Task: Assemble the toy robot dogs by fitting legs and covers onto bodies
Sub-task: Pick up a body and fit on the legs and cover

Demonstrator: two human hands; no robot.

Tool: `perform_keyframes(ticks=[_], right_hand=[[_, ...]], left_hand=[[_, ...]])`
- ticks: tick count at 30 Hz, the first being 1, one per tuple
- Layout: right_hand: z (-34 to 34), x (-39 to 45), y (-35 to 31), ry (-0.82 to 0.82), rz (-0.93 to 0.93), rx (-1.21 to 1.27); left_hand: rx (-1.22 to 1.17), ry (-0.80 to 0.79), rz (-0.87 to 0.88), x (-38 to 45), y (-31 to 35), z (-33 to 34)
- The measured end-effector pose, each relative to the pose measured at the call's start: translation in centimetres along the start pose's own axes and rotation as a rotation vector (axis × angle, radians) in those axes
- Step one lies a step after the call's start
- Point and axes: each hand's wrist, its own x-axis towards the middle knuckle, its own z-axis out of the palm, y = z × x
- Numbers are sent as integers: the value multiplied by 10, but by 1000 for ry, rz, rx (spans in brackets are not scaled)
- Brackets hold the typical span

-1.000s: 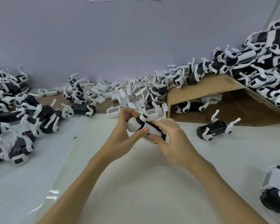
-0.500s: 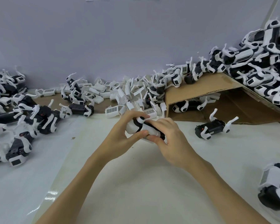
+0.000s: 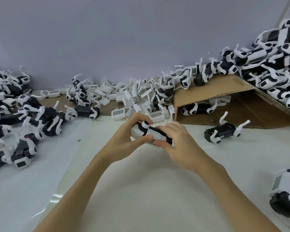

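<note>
A black and white toy dog body (image 3: 150, 134) is held just above the white table (image 3: 141, 190) at the centre of the head view. My left hand (image 3: 126, 139) grips its white left end, thumb under it and fingers curled over the top. My right hand (image 3: 177, 141) wraps the right end, hiding most of the black part. A white grille cover shows on the body's underside between my thumbs. A loose black body with white legs (image 3: 224, 131) lies to the right on the table.
Several white covers (image 3: 124, 97) are heaped along the back wall. Piles of toy dogs lie at the left (image 3: 18, 118) and on a brown cardboard flap (image 3: 216, 91) at the right. One more dog (image 3: 286, 195) sits at the right edge.
Both hands keep hold of the same body and have barely shifted. The left thumb has pressed further along its underside.
</note>
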Motion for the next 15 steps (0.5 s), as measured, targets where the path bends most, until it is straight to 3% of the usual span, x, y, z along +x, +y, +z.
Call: perform_keyframes(ticks=[7,15], right_hand=[[-5,-3,-1,104,-35,-23],[4,-2,-2,59,40,79]], left_hand=[[-54,30,-37,1,-1,3],[-97,50,-97,-2,-4,6]])
